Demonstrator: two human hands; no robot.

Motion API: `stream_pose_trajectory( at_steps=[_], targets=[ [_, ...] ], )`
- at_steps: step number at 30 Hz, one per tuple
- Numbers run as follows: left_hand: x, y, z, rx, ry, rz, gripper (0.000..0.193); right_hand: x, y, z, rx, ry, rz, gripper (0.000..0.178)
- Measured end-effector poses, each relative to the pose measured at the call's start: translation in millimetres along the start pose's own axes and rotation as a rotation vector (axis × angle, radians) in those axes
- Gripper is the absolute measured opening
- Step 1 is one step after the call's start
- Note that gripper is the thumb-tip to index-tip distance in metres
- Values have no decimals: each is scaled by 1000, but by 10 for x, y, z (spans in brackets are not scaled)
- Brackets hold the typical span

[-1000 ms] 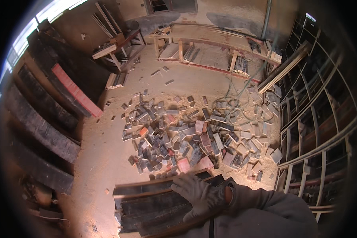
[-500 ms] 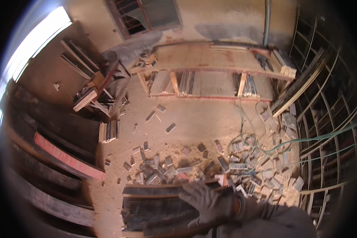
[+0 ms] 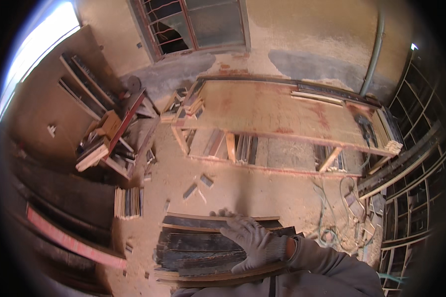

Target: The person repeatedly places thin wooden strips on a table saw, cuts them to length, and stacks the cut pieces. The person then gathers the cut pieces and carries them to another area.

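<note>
A stack of dark wooden planks (image 3: 198,247) with pale sawn edges lies crosswise in front of my body, above the floor. My right hand (image 3: 256,242), in a grey knitted glove, rests flat on top of the stack with fingers spread. Its grey sleeve comes in from the lower right. Along the far edge of the planks, a row of small grey bumps looks like the gloved fingertips of my left hand (image 3: 225,213), curled up from below. The rest of that hand is hidden under the stack.
Ahead stands a long wooden workbench (image 3: 262,109), with a power tool (image 3: 365,127) at its right end. A smaller stand (image 3: 129,123) holds boards at the left. Bundled slats (image 3: 128,203) and offcuts (image 3: 206,181) lie on the floor. A metal grille (image 3: 421,114) runs along the right.
The view has tilted up and moved forward, bringing the workbench nearer. The scattered offcuts have mostly passed out of sight. The planks have come along, my right hand still flat on them.
</note>
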State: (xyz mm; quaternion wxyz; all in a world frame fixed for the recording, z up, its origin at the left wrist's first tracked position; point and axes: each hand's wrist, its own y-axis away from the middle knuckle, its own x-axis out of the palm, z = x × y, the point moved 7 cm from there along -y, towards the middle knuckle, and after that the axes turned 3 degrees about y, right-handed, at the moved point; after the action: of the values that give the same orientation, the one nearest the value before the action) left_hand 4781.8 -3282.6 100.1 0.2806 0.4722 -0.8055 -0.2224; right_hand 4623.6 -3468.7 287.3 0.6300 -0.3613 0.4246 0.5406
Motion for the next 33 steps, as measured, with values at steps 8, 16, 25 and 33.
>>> stream_pose_trajectory(
  at_steps=[8,16,25,33],
  targets=[
    [2093,-3104,-1764,28,-143,83,89,-794,-2267,-2720,204,-301,-169,122],
    [4263,-5901,-2910,76,-343,193,90,-828,-4211,-5351,322,-856,-240,116],
    [6150,-9011,-3416,81,-574,130,90,-253,-5884,-8210,465,-1596,-432,122],
    [6774,-11007,-3069,46,-789,114,91,491,-6424,-9615,1142,-1404,-298,84]
  ],
)
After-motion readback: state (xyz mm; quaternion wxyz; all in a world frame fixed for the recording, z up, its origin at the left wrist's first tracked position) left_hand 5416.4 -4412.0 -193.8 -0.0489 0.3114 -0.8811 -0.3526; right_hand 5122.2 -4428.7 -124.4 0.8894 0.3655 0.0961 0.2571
